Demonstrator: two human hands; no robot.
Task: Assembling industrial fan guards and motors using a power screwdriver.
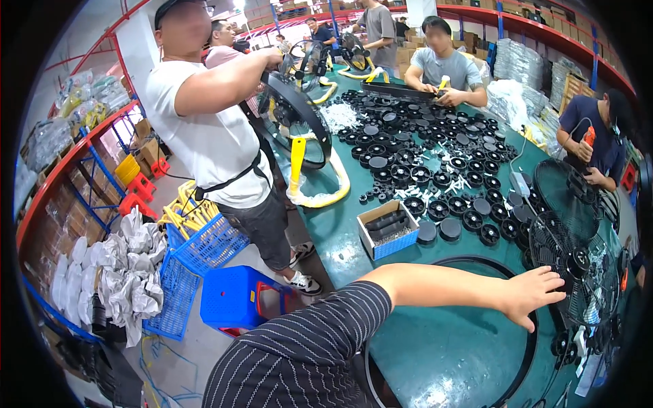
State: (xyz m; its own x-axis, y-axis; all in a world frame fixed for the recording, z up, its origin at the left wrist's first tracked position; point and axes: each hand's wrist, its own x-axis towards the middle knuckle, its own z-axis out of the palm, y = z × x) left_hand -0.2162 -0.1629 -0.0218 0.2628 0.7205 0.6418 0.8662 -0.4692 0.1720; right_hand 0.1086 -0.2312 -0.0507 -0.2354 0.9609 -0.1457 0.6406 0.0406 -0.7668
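My left arm, in a black striped sleeve, reaches rightward across the green table [435, 340]. My left hand [534, 294] is open, palm down with its fingers spread, and nothing shows in it. It hangs above the right side of a large thin black ring [532, 348] lying on the table; whether it touches the ring I cannot tell. Just beyond my fingertips are black wire fan guards [570, 258]. A small open box [400, 246] with dark cylindrical parts and small metal pieces stands past my forearm. My right hand is outside the picture.
Many round black knobs or caps [422, 175] and white small parts [340, 117] cover the table's middle. At left, a person [211, 129] holds a fan [296, 119]. Another person [592, 136] at right holds an orange power screwdriver [590, 136]. A blue stool [231, 296] and crates [211, 245] stand left.
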